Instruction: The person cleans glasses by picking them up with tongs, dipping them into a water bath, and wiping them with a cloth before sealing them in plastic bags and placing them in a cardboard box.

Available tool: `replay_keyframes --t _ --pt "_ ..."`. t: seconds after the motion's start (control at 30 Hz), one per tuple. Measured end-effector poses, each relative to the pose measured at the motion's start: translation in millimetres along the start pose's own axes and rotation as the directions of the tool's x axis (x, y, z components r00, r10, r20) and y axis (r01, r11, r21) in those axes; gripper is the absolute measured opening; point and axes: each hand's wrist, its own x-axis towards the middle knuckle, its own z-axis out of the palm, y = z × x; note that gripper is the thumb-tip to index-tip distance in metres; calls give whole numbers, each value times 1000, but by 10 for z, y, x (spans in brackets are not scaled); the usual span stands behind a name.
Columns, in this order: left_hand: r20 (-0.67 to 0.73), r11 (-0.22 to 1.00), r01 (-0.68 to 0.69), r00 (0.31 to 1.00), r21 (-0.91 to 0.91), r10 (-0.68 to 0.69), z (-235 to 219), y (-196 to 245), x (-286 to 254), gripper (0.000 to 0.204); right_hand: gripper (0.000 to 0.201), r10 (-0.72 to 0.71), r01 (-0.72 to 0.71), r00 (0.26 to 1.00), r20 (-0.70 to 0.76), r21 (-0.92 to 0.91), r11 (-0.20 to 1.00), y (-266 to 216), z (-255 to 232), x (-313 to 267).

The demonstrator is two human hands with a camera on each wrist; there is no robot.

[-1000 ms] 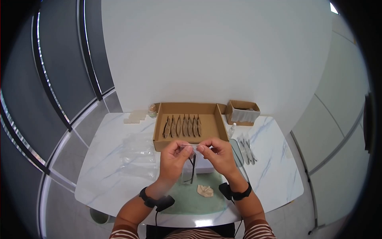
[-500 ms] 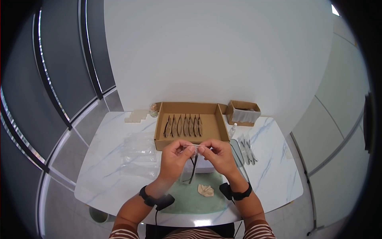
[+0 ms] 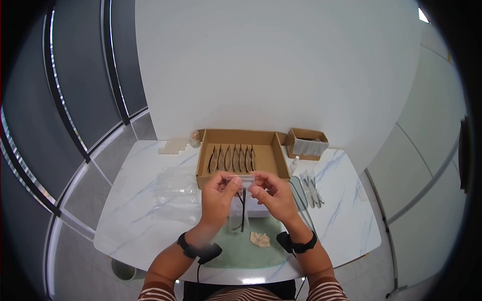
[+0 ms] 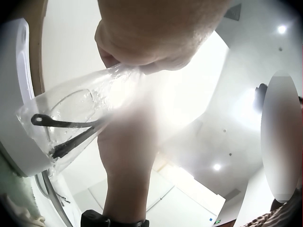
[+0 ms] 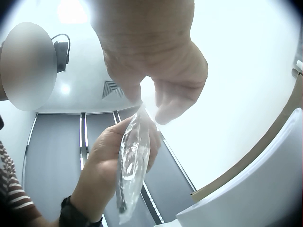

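Over the white box [image 3: 261,210], both hands hold up a clear plastic bag [image 4: 71,101] by its top edge. Inside the bag is a pair of glasses [image 3: 243,213], whose dark temples hang toward the bottom; a lens outline shows in the left wrist view. The left hand [image 3: 217,198] pinches the top left corner between thumb and fingers. At the top right, the right hand [image 3: 277,196] pinches the same edge, its thumb and fingertips at the bag's mouth in the right wrist view. A crumpled beige cloth [image 3: 260,239] lies below on the green mat [image 3: 241,258].
Behind the hands stands a cardboard tray [image 3: 271,155] with several brown-wrapped slim items. Clear bags [image 3: 175,195] lie at left, near a jar [image 3: 195,139]. At right are a small bottle [image 3: 293,163], bagged glasses [image 3: 312,190] and a small carton [image 3: 315,153].
The fingertips, close together before, have spread apart along the bag's top edge, showing more of it between them. The bag hangs straighter.
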Motion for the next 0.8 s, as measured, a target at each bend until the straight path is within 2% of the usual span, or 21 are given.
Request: replay_keyframes --t 0.07,0.13,0.17,0.27,0.4,0.73,0.8 --pt "-34 1000 -2 999 -26 1 -41 11 42 15 44 -11 12 1000 22 -33 999 62 13 -24" --pt "-125 998 -50 991 -40 45 -64 25 69 16 50 -4 25 991 134 -158 987 80 30 -99" --pt "-121 998 -43 992 -46 37 -60 33 72 16 50 3 18 992 128 -163 987 68 50 -161" --pt "-202 995 -74 978 -68 59 -39 37 78 17 56 58 -29 996 72 -350 936 49 162 -334" --pt "-194 992 -77 979 -102 56 -20 29 64 16 60 47 -2 996 75 -511 860 2 284 -467" --pt "-96 996 -34 995 -87 26 81 -34 -33 14 49 -8 -35 996 -93 -461 887 96 338 -561" --pt "-86 996 -32 996 -82 25 82 -31 -29 13 48 0 -58 988 -153 -377 924 115 309 -572"
